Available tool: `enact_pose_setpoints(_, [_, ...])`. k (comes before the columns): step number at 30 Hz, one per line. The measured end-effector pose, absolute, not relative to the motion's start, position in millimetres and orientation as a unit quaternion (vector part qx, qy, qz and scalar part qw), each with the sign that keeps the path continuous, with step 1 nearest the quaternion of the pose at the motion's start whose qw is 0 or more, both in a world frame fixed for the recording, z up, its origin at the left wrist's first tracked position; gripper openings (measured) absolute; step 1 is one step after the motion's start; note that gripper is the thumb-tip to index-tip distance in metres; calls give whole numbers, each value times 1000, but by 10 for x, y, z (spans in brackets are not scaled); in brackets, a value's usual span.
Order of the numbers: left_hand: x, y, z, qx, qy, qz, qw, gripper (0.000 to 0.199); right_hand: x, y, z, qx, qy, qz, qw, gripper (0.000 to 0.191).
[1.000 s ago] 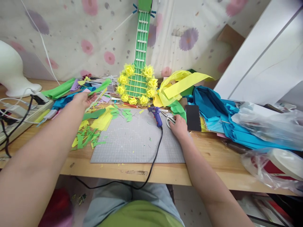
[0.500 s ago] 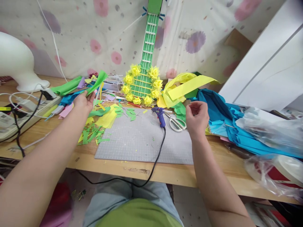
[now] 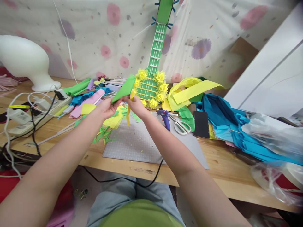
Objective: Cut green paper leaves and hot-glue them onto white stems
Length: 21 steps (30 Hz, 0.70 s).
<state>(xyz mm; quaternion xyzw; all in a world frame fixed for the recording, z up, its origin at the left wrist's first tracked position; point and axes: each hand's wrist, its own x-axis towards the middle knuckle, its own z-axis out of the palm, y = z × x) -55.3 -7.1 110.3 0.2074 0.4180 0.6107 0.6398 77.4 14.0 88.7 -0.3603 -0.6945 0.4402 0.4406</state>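
Note:
A green paper piece [image 3: 125, 89] is pinched in my left hand [image 3: 107, 107], raised over the pile of scraps. My right hand [image 3: 135, 105] meets it from the right, its fingers closed at a yellow strip [image 3: 128, 116] that hangs down. The fingertips of both hands are close together at the lower end of the green paper. Behind them a green paper guitar [image 3: 148, 86] ringed with yellow paper flowers leans on the patterned wall covering. The purple glue gun [image 3: 164, 117] and white-handled scissors [image 3: 181, 126] lie on the grey cutting mat [image 3: 132, 148].
On the left are a power strip [image 3: 38, 115] with cables and a white foam head [image 3: 26, 60]. To the right lie a black phone [image 3: 201, 124], blue paper [image 3: 217, 110], yellow paper [image 3: 196, 91] and a plastic-wrapped roll [image 3: 284, 179]. A black cord crosses the table's front edge.
My right hand has moved left from beside the scissors to meet my left hand, uncovering the phone. My left hand has moved right with the green paper. The view has shifted slightly.

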Motion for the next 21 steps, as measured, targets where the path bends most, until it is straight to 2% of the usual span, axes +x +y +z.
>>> enact_pose_setpoints(2, [-554,-57,1047,245,430,603,626,14,745,128,916,-381,-627,500,460,20])
enact_pose_setpoints(5, [-587,-59,956,339,474,584,565,6,851,-5,960,-409,-576,573,416,17])
enact_pose_setpoints(10, [-477,-162,823,481,481,524,512,43,1087,-220,877,-463,-594,597,276,17])
enact_pose_setpoints(12, [-359,-204,767,534,495,489,479,47,1129,-257,798,-464,-611,590,252,16])
enact_pose_setpoints(16, [-187,-215,630,542,572,463,406,42,1212,-286,670,-454,-613,591,263,17])
enact_pose_setpoints(21, [-210,-164,513,524,573,423,467,34,1395,-298,570,-480,-591,569,312,20])
